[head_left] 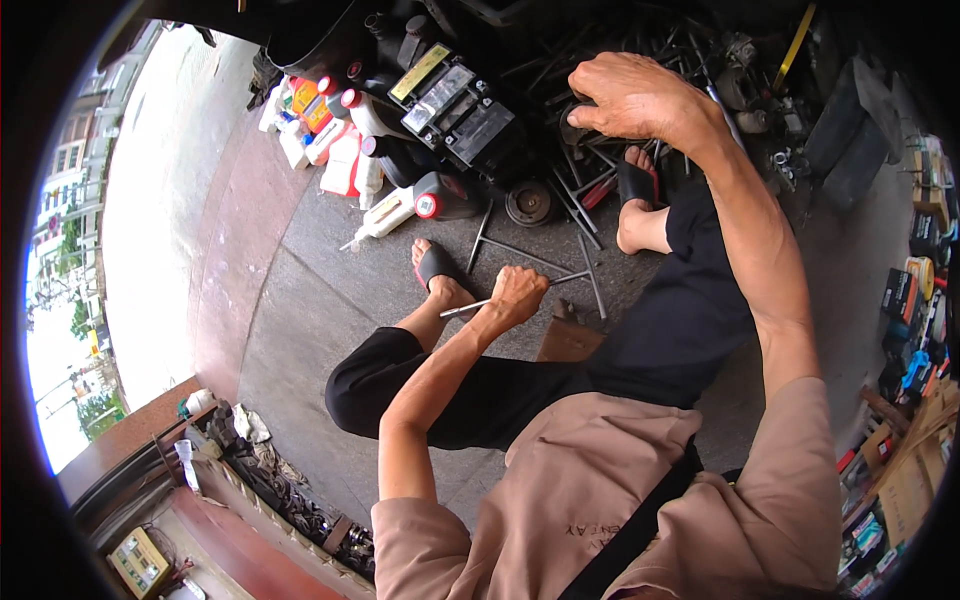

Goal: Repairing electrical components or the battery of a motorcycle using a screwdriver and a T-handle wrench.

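Note:
My left hand (520,293) is closed around the shaft of a metal T-handle wrench (465,309). Its crossbar lies to the right of the fist, and the other end of the shaft sticks out toward my left shin. A second T-handle wrench (520,253) rests on the floor just beyond that hand. Farther off to the right, my right hand (645,98) hovers over a pile of metal tools (570,190), fingers bent and the thumb apart from them. Nothing shows between thumb and fingers, though the palm side is partly hidden.
Several plastic bottles (388,212) stand and lie at the far left, next to boxed black batteries (455,110). A round metal part (528,203) sits near my feet. A brown cardboard piece (570,341) lies between my legs. Boxed goods (915,300) line the right side.

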The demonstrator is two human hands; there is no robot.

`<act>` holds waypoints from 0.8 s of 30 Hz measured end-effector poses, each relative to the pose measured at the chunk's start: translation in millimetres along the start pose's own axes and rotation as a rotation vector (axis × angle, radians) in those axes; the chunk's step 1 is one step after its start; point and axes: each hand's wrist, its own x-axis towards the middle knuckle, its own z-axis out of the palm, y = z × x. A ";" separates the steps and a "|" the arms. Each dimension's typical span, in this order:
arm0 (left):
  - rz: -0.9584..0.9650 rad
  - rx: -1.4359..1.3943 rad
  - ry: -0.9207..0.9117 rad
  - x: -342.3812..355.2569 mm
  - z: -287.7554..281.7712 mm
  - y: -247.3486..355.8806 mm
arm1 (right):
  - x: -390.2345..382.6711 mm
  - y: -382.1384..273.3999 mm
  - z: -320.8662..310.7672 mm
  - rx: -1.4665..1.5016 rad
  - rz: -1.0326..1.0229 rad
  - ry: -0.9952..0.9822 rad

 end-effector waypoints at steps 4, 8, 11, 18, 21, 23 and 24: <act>0.072 0.077 0.018 23.6 42.1 4.8 | -0.4 -0.6 7.2 -0.024 0.024 0.095; 0.099 0.155 0.025 34.8 72.7 17.3 | 1.9 5.0 5.7 0.001 0.088 -0.013; 0.110 0.159 0.072 38.5 86.7 15.6 | -1.3 11.8 5.4 -0.040 0.100 0.025; -0.134 -0.163 0.165 42.5 75.8 -9.4 | -6.2 35.7 -7.6 0.029 -0.076 0.223; -0.281 -0.362 0.455 55.7 32.5 -26.3 | -16.4 47.8 -14.5 0.046 -0.005 0.191; -0.410 -0.475 0.731 50.5 -1.1 -54.3 | -13.9 44.3 -22.8 0.049 0.108 0.099; -0.458 -0.530 0.871 47.7 -21.2 -71.0 | -14.7 49.3 -23.4 0.024 0.102 0.101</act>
